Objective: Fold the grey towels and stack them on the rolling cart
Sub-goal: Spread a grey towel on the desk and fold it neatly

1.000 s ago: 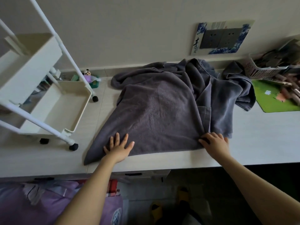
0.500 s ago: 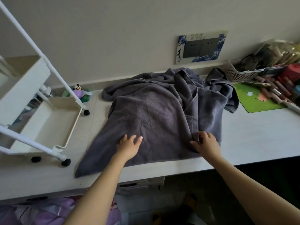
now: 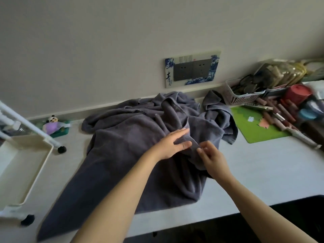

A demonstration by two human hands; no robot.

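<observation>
A large grey towel (image 3: 122,155) lies spread and rumpled across the white counter, its near left corner reaching the counter's front edge. More grey towel (image 3: 217,109) is bunched behind it by the wall. My left hand (image 3: 172,143) grips a raised fold of the towel between thumb and straight fingers. My right hand (image 3: 211,157) pinches the same fold's edge just to the right. The white rolling cart (image 3: 26,165) stands on the counter at the far left, its lower tray showing nothing inside.
A small panda toy (image 3: 52,126) sits by the wall near the cart's black wheel (image 3: 61,149). At the right lie a green mat (image 3: 254,125), a white basket (image 3: 243,95) of clutter, a red cup (image 3: 298,92) and several brown sticks. The wall sockets (image 3: 192,69) are above the towels.
Both hands left the towel's near edge and moved up to its middle, where they now grasp a fold. The towel's right side has bunched up. The view shifted so the cart sits further left.
</observation>
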